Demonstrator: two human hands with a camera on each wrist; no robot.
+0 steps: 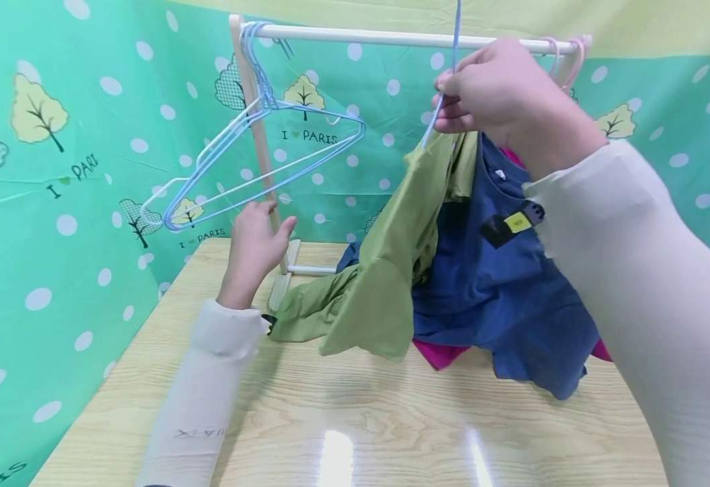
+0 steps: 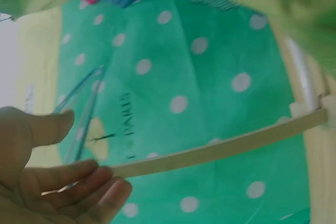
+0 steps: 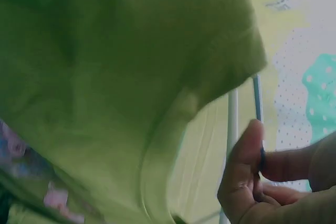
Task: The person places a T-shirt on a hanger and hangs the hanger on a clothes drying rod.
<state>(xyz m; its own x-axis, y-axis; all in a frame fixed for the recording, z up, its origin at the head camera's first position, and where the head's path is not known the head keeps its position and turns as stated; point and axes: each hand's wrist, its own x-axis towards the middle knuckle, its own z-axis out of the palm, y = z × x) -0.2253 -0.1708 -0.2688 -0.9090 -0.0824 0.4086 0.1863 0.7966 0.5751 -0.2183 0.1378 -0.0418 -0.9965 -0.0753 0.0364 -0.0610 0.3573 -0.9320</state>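
Between thumb and fingers, my right hand (image 1: pixel 491 95) pinches a thin blue hanger (image 1: pixel 456 34) in front of the rack's top bar. From this hanger hangs a green shirt (image 1: pixel 385 264), its lower part trailing to the table at the left. In the right wrist view the shirt's neckline (image 3: pixel 157 161) curves close beside the pinching fingers. My left hand (image 1: pixel 256 247) is held out with thumb and fingers spread, nothing in its grasp. It is nearest the rack's left post, just below several blue and white hangers (image 1: pixel 209 166) on the bar.
The rack (image 1: pixel 355 34) has a white bar and wooden posts. Behind the green shirt hangs a blue shirt (image 1: pixel 483 284), with magenta cloth (image 1: pixel 441 354) showing beneath. Pink hangers (image 1: pixel 576 64) sit at the bar's right end. A wood-grain table (image 1: pixel 391 419) lies below, a green dotted curtain (image 1: pixel 44 257) behind.
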